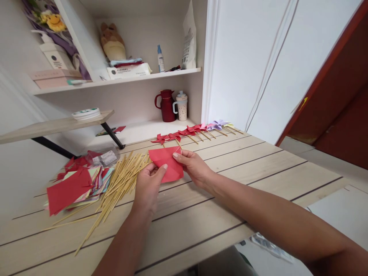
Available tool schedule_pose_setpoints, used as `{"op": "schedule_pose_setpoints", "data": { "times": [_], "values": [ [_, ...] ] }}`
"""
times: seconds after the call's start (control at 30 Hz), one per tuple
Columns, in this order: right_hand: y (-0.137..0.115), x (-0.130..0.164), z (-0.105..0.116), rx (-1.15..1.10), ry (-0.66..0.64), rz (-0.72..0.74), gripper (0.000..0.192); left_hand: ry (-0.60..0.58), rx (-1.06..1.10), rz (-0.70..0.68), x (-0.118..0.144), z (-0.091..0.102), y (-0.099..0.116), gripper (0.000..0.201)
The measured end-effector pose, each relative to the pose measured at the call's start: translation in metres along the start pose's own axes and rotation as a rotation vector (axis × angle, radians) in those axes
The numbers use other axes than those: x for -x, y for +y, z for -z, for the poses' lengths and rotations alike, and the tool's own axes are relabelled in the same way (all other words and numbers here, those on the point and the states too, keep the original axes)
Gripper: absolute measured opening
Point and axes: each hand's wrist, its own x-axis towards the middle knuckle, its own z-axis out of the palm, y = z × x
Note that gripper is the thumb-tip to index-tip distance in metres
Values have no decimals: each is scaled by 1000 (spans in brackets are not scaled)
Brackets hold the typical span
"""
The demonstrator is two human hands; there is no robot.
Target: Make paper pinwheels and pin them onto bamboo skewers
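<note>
Red paper square (167, 164) held just above the desk (258, 168), between both hands, near the pile of bamboo sticks (120, 184). Left hand (148, 184) closed on the near left edge, thumb on top, other fingers under the sheet. Right hand (194, 165) pinching the far right edge, fingers (176, 155) bent over the top border.

Probably a fold in progress. Best to bring corner exactly to corner before pressing. Better to lay the sheet flat on the desk and to run one fingertip along the crease from the middle outward. Light grip only, so no wrinkles in the thin paper. Good to keep clear of the sticks and of the stack of coloured papers (74, 188) at the left. Finished pinwheels (192, 132) in a row further back, well apart.
</note>
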Motion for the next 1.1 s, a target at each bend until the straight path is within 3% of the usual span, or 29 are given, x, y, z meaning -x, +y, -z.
{"op": "schedule_pose_setpoints", "data": {
  "times": [0.3, 0.5, 1.1],
  "values": [
    [-4, 2, 0, 15, -68, -47, 34, -12, -65, 0, 3, -2, 2, 39],
    [-3, 1, -1, -14, -32, -52, 29, -5, -130, 24, 2, -3, 1, 39],
    [-3, -3, -3, -45, 28, 14, 31, -149, 76, 42, 3, -2, 6, 46]
  ]
}}
